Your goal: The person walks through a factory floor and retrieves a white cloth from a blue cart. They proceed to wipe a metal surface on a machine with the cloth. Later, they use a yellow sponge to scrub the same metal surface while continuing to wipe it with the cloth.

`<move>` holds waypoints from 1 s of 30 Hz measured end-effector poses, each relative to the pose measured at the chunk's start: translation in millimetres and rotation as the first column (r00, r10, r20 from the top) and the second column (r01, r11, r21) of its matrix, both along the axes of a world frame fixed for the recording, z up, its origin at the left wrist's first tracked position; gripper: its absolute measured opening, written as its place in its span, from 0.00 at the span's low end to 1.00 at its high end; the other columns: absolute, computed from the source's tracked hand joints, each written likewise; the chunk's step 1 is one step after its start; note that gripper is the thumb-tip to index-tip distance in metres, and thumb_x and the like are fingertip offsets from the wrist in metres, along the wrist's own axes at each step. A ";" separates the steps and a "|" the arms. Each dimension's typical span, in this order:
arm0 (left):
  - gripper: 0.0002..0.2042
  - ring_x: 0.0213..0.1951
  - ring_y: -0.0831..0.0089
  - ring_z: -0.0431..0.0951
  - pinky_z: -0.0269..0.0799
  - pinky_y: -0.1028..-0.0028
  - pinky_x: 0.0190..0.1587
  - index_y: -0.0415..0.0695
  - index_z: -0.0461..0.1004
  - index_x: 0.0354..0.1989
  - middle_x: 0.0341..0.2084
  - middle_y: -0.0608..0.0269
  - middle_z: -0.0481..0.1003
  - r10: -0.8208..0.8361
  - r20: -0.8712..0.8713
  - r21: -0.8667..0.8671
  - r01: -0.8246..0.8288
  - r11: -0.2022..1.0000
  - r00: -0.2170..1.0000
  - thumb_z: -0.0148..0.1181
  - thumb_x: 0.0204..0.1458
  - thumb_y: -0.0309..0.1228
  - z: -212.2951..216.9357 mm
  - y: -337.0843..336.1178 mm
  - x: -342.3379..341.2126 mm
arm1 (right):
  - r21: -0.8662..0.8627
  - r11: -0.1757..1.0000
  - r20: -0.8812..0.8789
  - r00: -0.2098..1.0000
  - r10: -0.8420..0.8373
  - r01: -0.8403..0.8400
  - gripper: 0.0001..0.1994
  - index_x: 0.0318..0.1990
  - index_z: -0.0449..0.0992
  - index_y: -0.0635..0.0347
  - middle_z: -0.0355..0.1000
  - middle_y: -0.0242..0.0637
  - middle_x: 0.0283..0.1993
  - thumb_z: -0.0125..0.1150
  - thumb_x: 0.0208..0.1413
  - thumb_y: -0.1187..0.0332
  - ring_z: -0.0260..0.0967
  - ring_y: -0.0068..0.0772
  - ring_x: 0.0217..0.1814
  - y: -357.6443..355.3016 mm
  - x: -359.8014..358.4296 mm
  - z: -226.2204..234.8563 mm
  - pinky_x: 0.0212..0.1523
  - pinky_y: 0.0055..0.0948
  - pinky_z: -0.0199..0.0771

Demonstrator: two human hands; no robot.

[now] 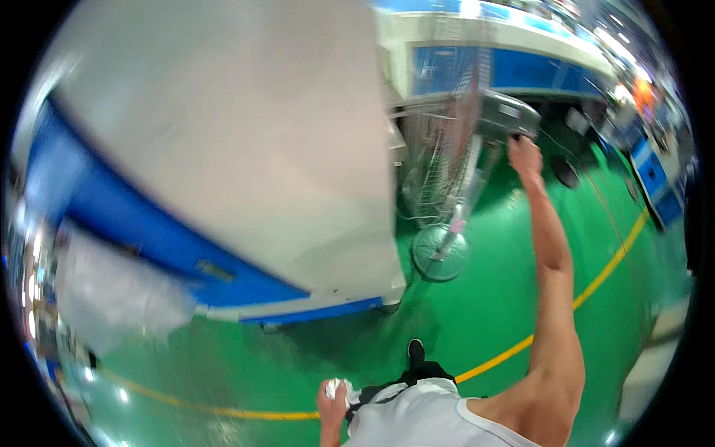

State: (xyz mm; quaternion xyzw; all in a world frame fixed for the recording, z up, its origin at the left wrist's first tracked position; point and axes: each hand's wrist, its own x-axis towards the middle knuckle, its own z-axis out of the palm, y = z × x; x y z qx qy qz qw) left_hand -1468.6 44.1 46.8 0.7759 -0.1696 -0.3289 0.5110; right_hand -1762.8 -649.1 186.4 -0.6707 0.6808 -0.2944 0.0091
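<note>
My right arm reaches far forward, and my right hand [526, 155] is closed at the lower edge of a dark grey motor housing [509, 118] at the back of a pedestal fan [439, 257]. The fingers grip a small dark part there, blurred. Seen edge-on, the fan's wire cage [441, 160] is smeared by motion; its round base stands on the green floor. Low beside my waist, my left hand [329, 408] is closed around a crumpled white cloth [337, 389], partly hidden by the fingers.
A large pale machine cabinet [246, 134] with blue trim fills the left and far middle. Next to it hangs a whitish translucent sheet or bag [119, 287]. Behind the fan runs a white-and-blue machine [521, 68]. A yellow line [506, 354] curves across the floor; a cable trails at right.
</note>
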 end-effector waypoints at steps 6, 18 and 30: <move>0.17 0.36 0.60 0.83 0.76 0.64 0.40 0.37 0.77 0.43 0.33 0.49 0.82 0.179 0.199 0.152 -0.211 0.966 0.964 0.66 0.55 0.39 -64.9 31.7 -8.6 | -0.161 0.950 -0.523 0.839 0.146 -0.266 0.15 0.57 0.76 0.47 0.75 0.51 0.56 0.54 0.67 0.57 0.74 0.60 0.53 -126.5 -73.4 -31.3 0.47 0.51 0.77; 0.12 0.30 0.61 0.83 0.77 0.63 0.35 0.37 0.79 0.32 0.28 0.51 0.82 0.930 -0.016 0.435 -0.835 0.337 0.367 0.64 0.50 0.36 -256.4 372.4 27.0 | 0.343 0.884 0.734 0.678 -0.042 -0.316 0.25 0.21 0.63 0.54 0.60 0.33 0.14 0.54 0.69 0.50 0.60 0.31 0.14 28.8 -56.9 -225.8 0.15 0.34 0.61; 0.15 0.37 0.61 0.82 0.75 0.63 0.42 0.37 0.77 0.42 0.33 0.51 0.81 0.596 0.184 0.039 -0.612 0.790 0.782 0.62 0.55 0.38 -132.1 404.7 420.9 | 0.929 -0.129 0.283 0.439 0.853 -0.347 0.19 0.34 0.79 0.65 0.77 0.50 0.30 0.59 0.63 0.54 0.77 0.42 0.30 545.3 387.1 -348.3 0.35 0.46 0.77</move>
